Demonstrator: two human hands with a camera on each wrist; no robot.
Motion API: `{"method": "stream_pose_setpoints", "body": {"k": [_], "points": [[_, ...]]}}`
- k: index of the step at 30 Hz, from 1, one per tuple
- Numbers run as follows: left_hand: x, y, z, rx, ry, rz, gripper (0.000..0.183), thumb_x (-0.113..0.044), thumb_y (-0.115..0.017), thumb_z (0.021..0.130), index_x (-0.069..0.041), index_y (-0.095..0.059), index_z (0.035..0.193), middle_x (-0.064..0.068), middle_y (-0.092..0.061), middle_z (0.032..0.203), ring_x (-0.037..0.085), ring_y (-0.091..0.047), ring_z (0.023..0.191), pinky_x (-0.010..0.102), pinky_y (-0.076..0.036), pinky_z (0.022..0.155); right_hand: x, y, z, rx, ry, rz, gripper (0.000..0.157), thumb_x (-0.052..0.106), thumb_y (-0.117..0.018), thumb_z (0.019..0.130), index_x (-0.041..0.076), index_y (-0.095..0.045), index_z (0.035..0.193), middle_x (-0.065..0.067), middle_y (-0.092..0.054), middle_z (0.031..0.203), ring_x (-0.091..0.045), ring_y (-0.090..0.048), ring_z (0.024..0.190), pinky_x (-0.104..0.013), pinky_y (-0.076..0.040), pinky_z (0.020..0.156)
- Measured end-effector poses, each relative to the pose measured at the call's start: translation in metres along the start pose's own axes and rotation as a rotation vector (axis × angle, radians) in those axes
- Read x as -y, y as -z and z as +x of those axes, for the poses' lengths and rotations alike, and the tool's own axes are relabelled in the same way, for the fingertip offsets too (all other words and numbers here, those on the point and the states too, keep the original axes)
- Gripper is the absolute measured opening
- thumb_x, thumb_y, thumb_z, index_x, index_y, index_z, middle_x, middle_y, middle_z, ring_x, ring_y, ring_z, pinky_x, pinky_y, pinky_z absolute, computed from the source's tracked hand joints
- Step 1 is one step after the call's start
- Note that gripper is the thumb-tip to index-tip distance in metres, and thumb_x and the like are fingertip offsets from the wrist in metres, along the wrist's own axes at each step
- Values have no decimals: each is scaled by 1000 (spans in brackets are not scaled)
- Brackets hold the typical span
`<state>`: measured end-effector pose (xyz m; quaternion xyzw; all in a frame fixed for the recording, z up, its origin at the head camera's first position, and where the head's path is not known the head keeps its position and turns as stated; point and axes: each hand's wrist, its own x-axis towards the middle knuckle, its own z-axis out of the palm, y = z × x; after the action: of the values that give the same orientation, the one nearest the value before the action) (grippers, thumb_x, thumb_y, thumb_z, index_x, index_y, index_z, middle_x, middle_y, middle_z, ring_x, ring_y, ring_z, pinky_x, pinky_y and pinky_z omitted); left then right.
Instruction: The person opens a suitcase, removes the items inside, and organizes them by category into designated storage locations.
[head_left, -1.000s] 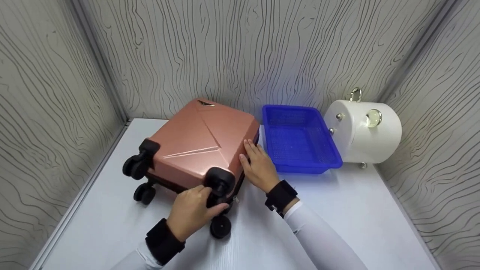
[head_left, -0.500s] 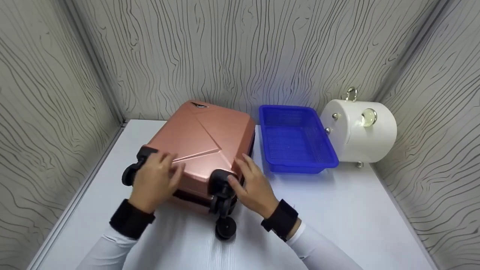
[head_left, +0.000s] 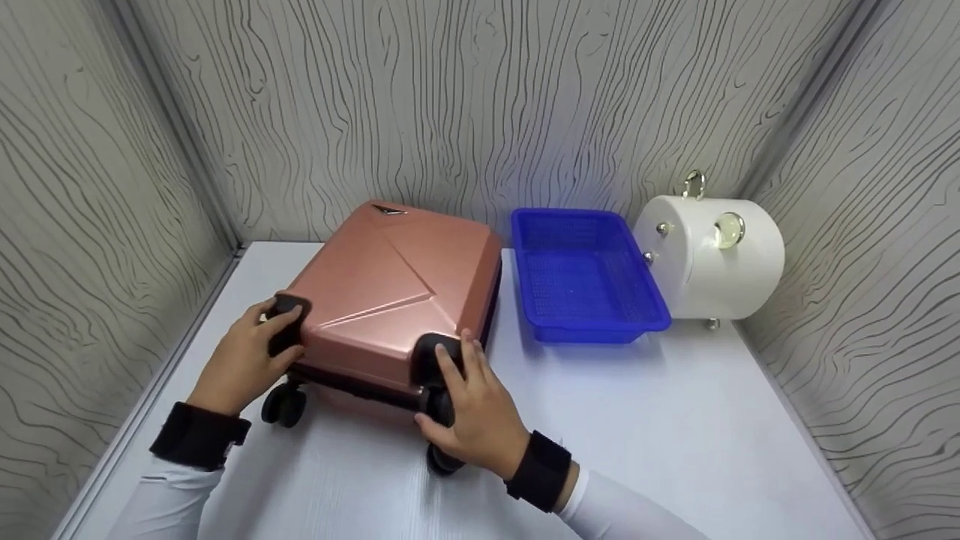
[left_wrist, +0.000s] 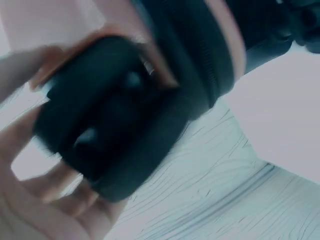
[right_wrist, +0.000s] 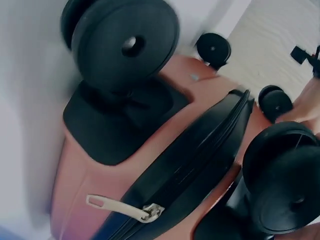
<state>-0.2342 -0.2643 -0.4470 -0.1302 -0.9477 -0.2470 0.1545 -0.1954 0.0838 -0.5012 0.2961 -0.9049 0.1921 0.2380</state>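
Observation:
A rose-pink hard-shell suitcase [head_left: 382, 277] lies flat on the white table, its wheeled end facing me. My left hand [head_left: 244, 356] holds the upper left caster wheel at that end. In the left wrist view its thumb and fingers lie around the black wheel [left_wrist: 107, 120], blurred. At the near right corner, my right hand [head_left: 480, 409] rests with extended fingers over the black corner guard [head_left: 435, 356], thumb beside the wheel there. The right wrist view looks along the wheeled end, with a black zipper band and a silver zipper pull [right_wrist: 122, 207]; little of the right hand shows there.
A blue plastic basket [head_left: 592, 326] stands right of the suitcase. Beside it sits a white drum-shaped case [head_left: 727, 262] with a metal ring handle, a round clear knob and small ball feet. Wood-grain patterned panels [head_left: 435, 105] enclose the table on three sides.
My left hand has moved from the near right wheel to the left corner wheel. My right hand has slid from the suitcase's right side down to its near right corner.

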Motion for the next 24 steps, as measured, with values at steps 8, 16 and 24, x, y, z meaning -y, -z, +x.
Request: {"method": "stream_pose_setpoints", "body": {"k": [8, 16, 24], "points": [[-20, -17, -4, -90, 75, 101, 62, 1, -81, 90, -1, -63, 149, 46, -47, 152, 67, -58, 117, 74, -51, 98, -45, 6, 21, 91, 57, 165, 91, 35, -83, 90, -5, -44, 162, -40, -28, 169, -54, -40, 154, -58, -46, 120], [-73, -51, -17, -208, 16, 250, 66, -3, -91, 82, 4, -66, 143, 47, -55, 140, 55, -62, 93, 62, -56, 83, -113, 18, 33, 135, -6, 326, 79, 27, -78, 94, 3, -47, 162, -29, -31, 173, -51, -46, 152, -62, -46, 119], [-84, -38, -19, -155, 28, 139, 55, -22, -87, 92, 5, -71, 137, 43, -61, 133, 57, -68, 104, 64, -62, 82, -149, 7, 24, -70, -345, 849, 42, 3, -40, 113, -16, -54, 148, -36, -60, 149, -52, -56, 143, -49, -49, 120]]}}
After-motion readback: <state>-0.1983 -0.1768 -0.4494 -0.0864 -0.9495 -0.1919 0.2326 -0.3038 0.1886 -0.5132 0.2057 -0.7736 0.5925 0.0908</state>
